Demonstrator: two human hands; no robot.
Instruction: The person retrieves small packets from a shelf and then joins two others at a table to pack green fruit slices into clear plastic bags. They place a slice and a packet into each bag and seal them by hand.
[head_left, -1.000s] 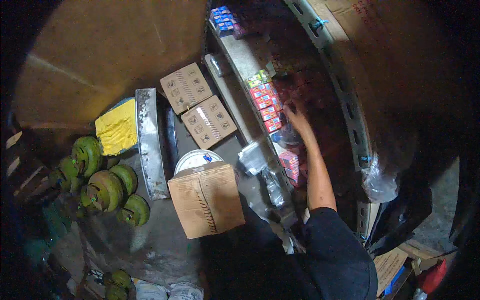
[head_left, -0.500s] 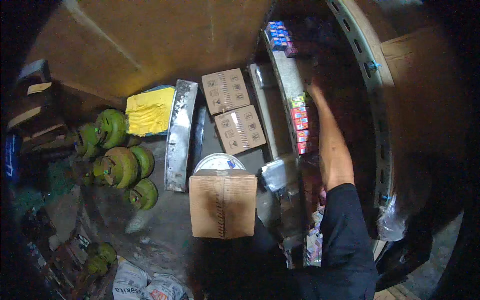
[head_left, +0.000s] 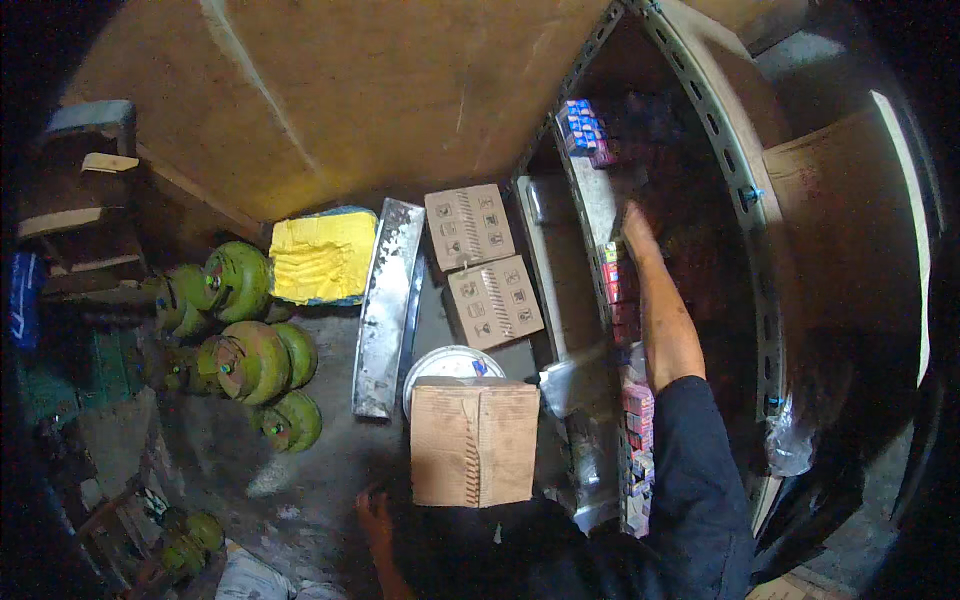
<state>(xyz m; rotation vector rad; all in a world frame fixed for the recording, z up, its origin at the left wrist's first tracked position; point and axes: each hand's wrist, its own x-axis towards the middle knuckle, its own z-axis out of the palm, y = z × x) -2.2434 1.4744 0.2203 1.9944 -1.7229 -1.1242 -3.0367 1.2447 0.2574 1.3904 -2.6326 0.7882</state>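
My right arm stretches forward over a metal shelf. The right hand (head_left: 640, 232) is at the shelf's front strip, just beyond a row of small red and yellow-green boxes (head_left: 614, 280); its fingers are dim and partly hidden, so what they hold does not show. Small blue boxes (head_left: 577, 128) stand farther along the same shelf. My left hand (head_left: 376, 515) hangs low beside an open-looking brown carton (head_left: 474, 445), fingers apart and nothing visible in them. That carton rests close to my body, in front of a round white lid (head_left: 455, 362).
Two taped cartons (head_left: 468, 226) lie beyond the white lid. A long metal sheet piece (head_left: 388, 310) and a folded yellow cloth (head_left: 322, 256) are left of them. Several green gas cylinders (head_left: 245, 362) stand at the left. A slotted metal upright (head_left: 755, 200) rises right of my arm.
My left hand has come into view at the lower middle. The whole scene has shifted down and right in the picture. My right arm remains stretched to the shelf.
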